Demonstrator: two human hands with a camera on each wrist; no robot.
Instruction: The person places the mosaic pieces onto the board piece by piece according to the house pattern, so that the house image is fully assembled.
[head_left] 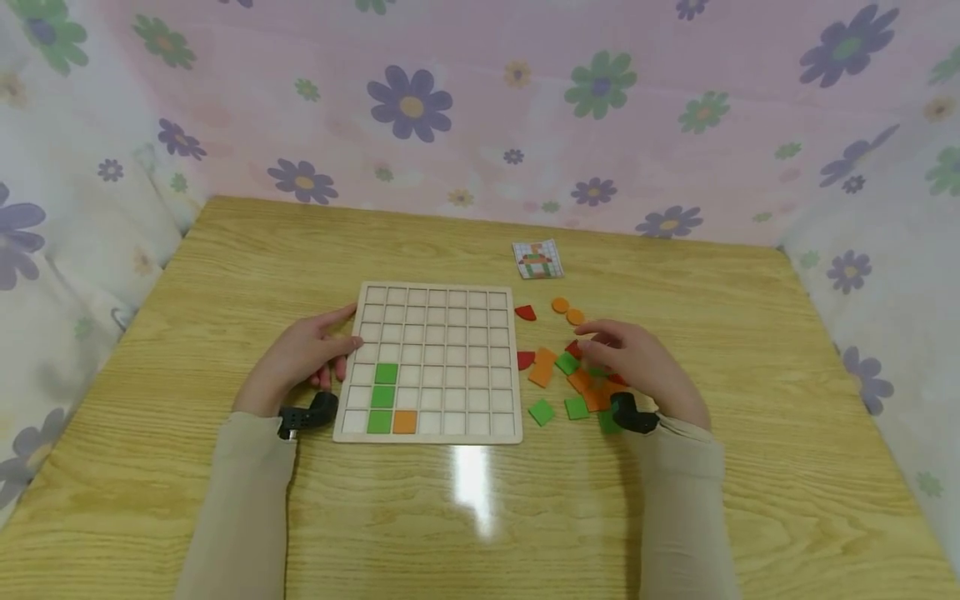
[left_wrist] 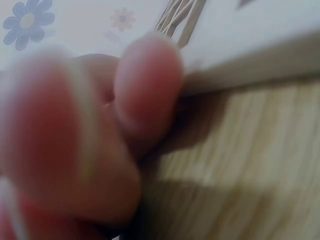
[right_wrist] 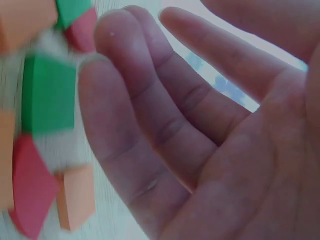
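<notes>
A wooden grid board [head_left: 450, 441] lies on the table. In its lower left part three green square tiles [head_left: 385, 397] stand in one column, with an orange square tile [head_left: 405, 422] beside the lowest. My left hand [head_left: 300, 358] rests at the board's left edge, thumb at the rim; in the left wrist view the blurred fingertips [left_wrist: 150, 80] are close to its side. Over the loose tiles right of the board hovers my right hand [head_left: 637, 358], fingers loosely bent. The right wrist view shows nothing between those fingers [right_wrist: 125, 55], with a green tile [right_wrist: 50, 95] below.
Loose pieces lie right of the board: orange discs [head_left: 560, 305], red quarter-round pieces [head_left: 526, 312], green squares [head_left: 542, 412] and orange squares [head_left: 543, 367], some partly hidden by the right hand. Behind them is a small card [head_left: 537, 259] with a coloured figure on a grid. Flowered cloth [head_left: 480, 125] surrounds the table.
</notes>
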